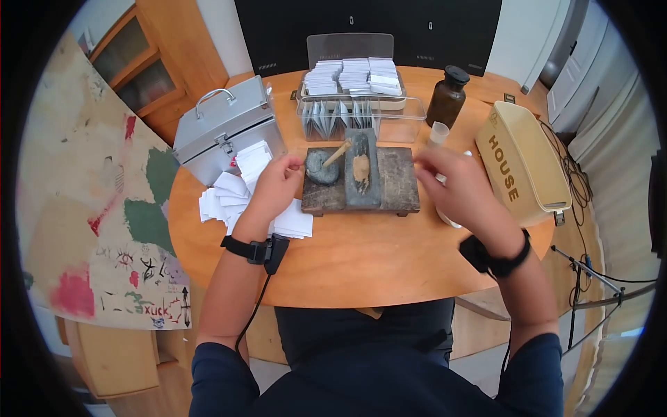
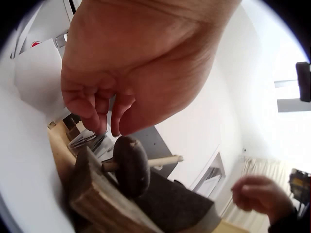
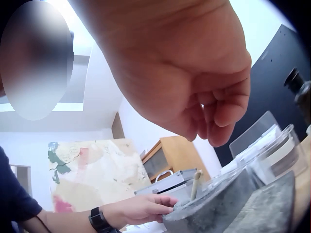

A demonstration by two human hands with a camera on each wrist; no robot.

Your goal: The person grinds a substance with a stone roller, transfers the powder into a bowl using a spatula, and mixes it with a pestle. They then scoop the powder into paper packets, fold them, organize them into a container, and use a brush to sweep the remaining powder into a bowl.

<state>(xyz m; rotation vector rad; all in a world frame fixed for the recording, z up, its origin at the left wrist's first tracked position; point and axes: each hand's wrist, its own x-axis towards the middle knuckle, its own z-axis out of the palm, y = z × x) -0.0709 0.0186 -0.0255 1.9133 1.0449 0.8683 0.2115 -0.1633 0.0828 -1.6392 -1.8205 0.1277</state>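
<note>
A grey stone grinding trough (image 1: 361, 191) with tan powder (image 1: 360, 167) in its hollow lies across a dark wooden stand (image 1: 397, 181). Left of it on the stand is a round stone grinding wheel (image 1: 319, 172), its wooden handle (image 1: 338, 153) slanting up toward the trough. My left hand (image 1: 276, 186) hovers just left of the wheel, fingers loosely bent and holding nothing; the left wrist view shows its fingertips above the wheel (image 2: 131, 166). Right of the stand is my right hand (image 1: 460, 186), raised with loosely bent fingers and nothing in them. It partly hides a white item (image 1: 448, 219).
Folded white papers (image 1: 229, 194) lie in front of a silver metal case (image 1: 226, 132). Behind the stand are clear boxes (image 1: 410, 111) of white and silvery packets. A brown bottle (image 1: 446, 101), small plastic cup (image 1: 438, 133) and cream HOUSE bin (image 1: 514, 156) stand at the right.
</note>
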